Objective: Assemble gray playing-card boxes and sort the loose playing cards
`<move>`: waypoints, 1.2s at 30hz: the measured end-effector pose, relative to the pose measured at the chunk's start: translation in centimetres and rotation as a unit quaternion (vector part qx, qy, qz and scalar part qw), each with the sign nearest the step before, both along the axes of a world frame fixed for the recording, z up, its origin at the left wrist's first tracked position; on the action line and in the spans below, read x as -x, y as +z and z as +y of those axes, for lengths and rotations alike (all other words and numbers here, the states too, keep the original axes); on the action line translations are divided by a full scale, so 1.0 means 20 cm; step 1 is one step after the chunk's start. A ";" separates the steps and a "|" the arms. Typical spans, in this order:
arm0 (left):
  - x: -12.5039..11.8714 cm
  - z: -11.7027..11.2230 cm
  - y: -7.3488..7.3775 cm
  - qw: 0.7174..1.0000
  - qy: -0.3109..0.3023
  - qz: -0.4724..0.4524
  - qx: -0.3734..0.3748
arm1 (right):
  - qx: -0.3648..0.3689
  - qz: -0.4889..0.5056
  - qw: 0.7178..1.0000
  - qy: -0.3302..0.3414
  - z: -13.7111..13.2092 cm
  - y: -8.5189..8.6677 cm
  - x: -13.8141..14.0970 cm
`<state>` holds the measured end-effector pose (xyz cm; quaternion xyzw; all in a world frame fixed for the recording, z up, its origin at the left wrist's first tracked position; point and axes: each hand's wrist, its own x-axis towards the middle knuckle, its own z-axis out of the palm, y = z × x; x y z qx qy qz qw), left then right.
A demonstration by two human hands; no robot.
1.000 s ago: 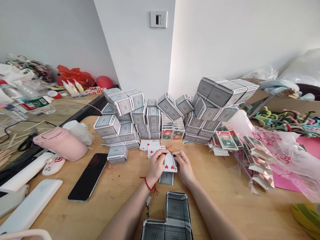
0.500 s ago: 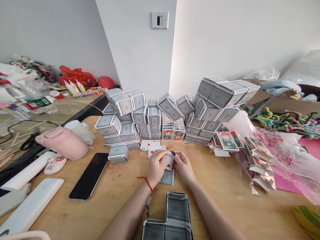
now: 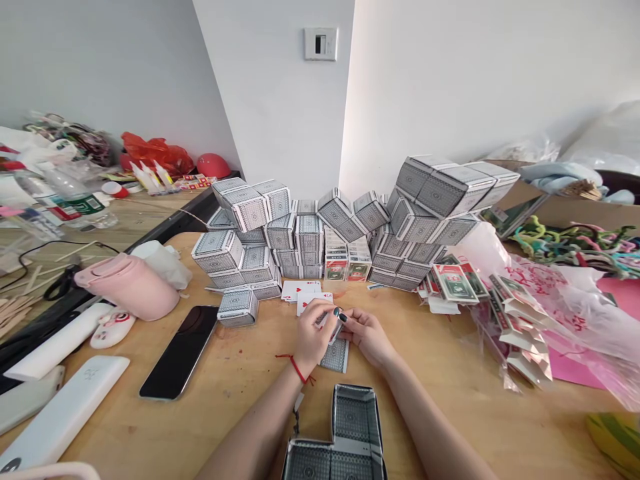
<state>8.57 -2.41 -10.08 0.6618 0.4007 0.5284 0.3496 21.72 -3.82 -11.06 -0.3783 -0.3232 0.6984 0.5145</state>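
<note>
My left hand [image 3: 316, 333], a red string at its wrist, is closed on a playing card [image 3: 336, 331] at the middle of the table. From the other side my right hand [image 3: 367, 337] pinches the same card, which is tilted and partly covered by the fingers. Beneath the hands a card [image 3: 334, 357] lies back side up. Beyond them are some face-up heart cards [image 3: 300, 290]. Between my forearms sits an L-shaped open box [image 3: 353, 427] made of patterned cards.
Stacked card-built boxes [image 3: 309, 240] line the wall side. On the left lie a phone [image 3: 180, 353], a pink tumbler [image 3: 127, 287] and a white power bank [image 3: 65, 417]. To the right are card packs [image 3: 454, 283], opened cartons [image 3: 520, 327] and plastic bags [image 3: 575, 300].
The card between my hands has turned from showing its heart face to a tilted position. My right fingers have shifted slightly down and right.
</note>
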 end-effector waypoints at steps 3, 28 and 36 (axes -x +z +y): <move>-0.01 0.00 -0.01 0.999 0.033 -0.013 0.040 | -0.009 -0.005 1.000 0.001 0.00 0.01 0.00; -0.02 0.01 -0.01 0.997 0.020 0.005 0.075 | -0.072 -0.149 0.982 -0.088 -0.02 -0.04 0.06; -0.03 0.01 -0.02 0.993 0.019 -0.034 0.114 | -0.136 -0.309 0.932 -0.133 -0.03 -0.06 0.04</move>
